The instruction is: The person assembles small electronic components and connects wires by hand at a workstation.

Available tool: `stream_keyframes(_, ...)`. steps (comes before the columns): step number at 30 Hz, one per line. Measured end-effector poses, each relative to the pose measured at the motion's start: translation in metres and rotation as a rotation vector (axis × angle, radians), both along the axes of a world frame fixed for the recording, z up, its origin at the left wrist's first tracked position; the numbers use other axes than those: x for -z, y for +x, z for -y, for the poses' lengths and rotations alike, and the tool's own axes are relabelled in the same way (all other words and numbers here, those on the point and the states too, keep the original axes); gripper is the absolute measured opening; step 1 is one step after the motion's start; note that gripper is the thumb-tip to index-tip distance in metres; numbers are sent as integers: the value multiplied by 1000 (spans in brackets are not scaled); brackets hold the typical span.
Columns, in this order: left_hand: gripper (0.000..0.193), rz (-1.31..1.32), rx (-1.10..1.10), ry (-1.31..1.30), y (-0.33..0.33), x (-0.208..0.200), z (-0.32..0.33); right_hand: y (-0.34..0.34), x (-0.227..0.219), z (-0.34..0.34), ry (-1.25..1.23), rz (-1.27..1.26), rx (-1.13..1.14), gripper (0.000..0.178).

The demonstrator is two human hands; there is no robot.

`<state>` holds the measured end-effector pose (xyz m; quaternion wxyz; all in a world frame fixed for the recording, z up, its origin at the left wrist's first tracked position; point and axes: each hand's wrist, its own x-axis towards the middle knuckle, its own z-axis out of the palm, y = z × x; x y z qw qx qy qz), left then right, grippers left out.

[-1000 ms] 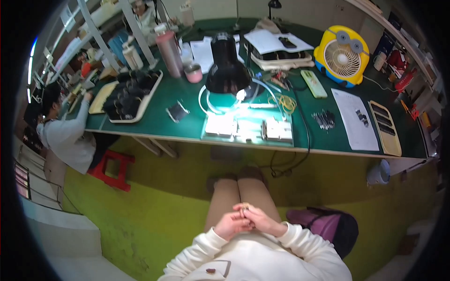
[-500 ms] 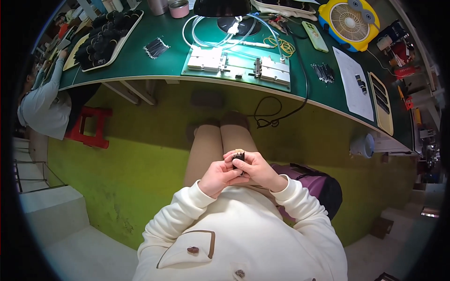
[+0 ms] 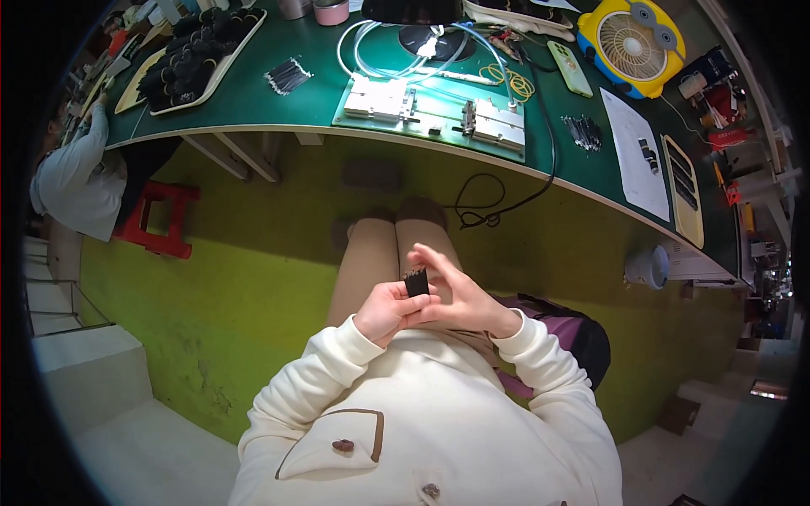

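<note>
Above my lap, my left hand [image 3: 386, 312] is closed on a small black bundle [image 3: 417, 284] and holds it upright. Pale, uneven tips show along its upper end; what it is made of is too small to tell. My right hand [image 3: 462, 302] is open just to the right of it, with its fingers stretched out and apart. Its thumb lies close to the left fingers near the bundle's lower end; whether it touches the bundle I cannot tell.
On the green table [image 3: 321, 122] stands a metal fixture [image 3: 494, 125] with clear tubing under a black lamp. Loose dark pieces [image 3: 288, 77], a phone [image 3: 569, 69], a yellow fan [image 3: 631, 46] and trays surround it. A co-worker [image 3: 80, 181] sits left near a red stool [image 3: 160, 219].
My right hand has let go of the black bundle and spread its fingers. The left hand keeps hold of it, and more of the bundle shows. The view has shifted slightly.
</note>
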<state>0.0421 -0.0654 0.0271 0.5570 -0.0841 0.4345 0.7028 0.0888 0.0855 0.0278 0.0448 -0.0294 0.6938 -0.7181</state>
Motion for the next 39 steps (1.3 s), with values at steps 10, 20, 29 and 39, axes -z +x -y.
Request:
stream_keyframes(10, 19, 124, 18, 168, 2, 8, 6, -3, -1, -7, 744, -445, -140, 83)
stream_keyframes(20, 17, 131, 65, 106, 8, 5, 3, 10, 11, 1, -128, 228, -78, 39)
stream_keyframes(29, 17, -19, 18, 60, 0, 2, 3, -4, 4, 13, -528, 578, -151, 26)
stream_keyframes(39, 15, 1, -33, -37, -6, 24, -14, -13, 36, 0, -199, 248, -24, 24)
